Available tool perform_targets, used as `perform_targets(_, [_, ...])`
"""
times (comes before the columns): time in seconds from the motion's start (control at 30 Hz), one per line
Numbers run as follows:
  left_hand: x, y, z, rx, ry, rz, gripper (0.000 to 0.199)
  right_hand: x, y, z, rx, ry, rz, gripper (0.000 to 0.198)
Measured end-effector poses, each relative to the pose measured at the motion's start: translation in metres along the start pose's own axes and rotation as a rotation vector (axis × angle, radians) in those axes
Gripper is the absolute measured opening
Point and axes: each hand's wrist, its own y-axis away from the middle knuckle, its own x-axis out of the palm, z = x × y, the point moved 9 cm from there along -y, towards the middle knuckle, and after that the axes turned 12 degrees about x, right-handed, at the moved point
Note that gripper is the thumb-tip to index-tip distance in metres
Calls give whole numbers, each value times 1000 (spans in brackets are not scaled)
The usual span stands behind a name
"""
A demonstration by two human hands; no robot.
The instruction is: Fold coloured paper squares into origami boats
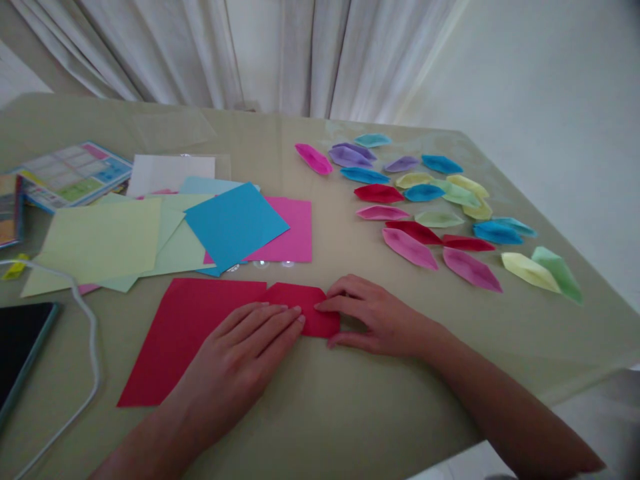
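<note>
A small folded red paper (320, 319) with cut-off upper corners lies flat on the table in front of me. My left hand (250, 350) is stretched out flat, its fingertips pressing on the left part of this paper. My right hand (363, 313) holds the right end, fingers curved onto the top face and thumb at the lower right corner. Under my left hand and beside the folded piece is a larger flat red sheet (185, 333); my palm and wrist hide part of it.
Loose blue (235, 227), pink (295, 230) and pale yellow sheets (105, 240) overlap at the left. Several folded paper boats, such as a pink one (410, 248), lie at the right. A white cable (93, 353) runs beside a dark-screened device (23, 347). A printed pack (75, 175) lies behind.
</note>
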Motion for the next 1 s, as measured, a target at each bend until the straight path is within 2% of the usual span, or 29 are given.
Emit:
perform_targets(0.1, [5,-7,-11,27,26,11,42,2,2,7,-44,80,-26,41])
perform_targets(0.3, [6,1,8,-96,68,-25,20,6,7,27,-196,211,-67,28])
perform_targets(0.47, [4,1,11,-92,76,-47,21,8,11,35,-273,298,-154,17])
perform_targets(0.63, [2,-4,10,-117,87,-64,22,8,13,43,-355,272,-187,20])
perform_targets(0.87, [2,-13,6,-180,146,-133,12,6,5,35,-219,63,-240,15])
perform_targets(1.0, [3,-9,12,-228,230,-131,9,4,3,29,-173,-1,-184,20])
